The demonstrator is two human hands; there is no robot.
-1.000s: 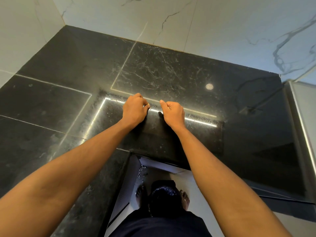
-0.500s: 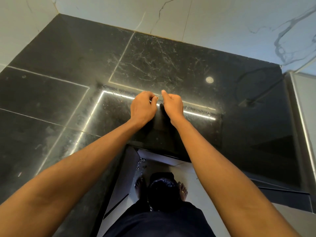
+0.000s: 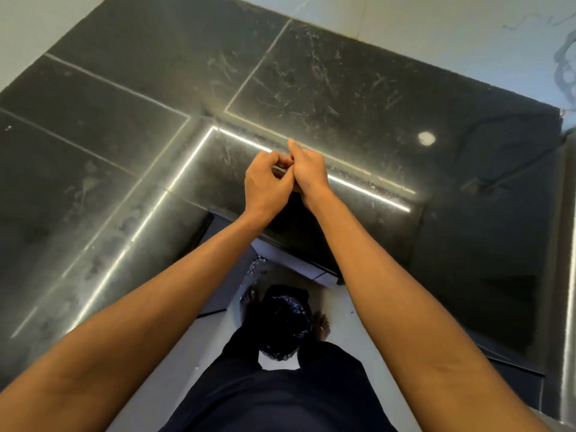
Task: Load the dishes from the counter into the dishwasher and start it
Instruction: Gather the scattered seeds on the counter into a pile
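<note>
My left hand (image 3: pixel 266 185) and my right hand (image 3: pixel 308 173) meet above the front part of the glossy black marble counter (image 3: pixel 343 88). Their fingers are curled and touch each other, and I see nothing held in either one. No dishes and no dishwasher appear in the head view. Both bare forearms stretch forward from the bottom corners of the frame.
A white marble wall (image 3: pixel 436 23) backs the counter. A light strip reflects in the counter top (image 3: pixel 367 190). Below the counter's front edge lie pale floor (image 3: pixel 339 322) and my bare feet (image 3: pixel 249 299). A steel surface edge (image 3: pixel 568 275) runs along the right.
Both hands have left the counter, where they rested as fists a little apart, and have come together until they touch. The view has tilted slightly further down.
</note>
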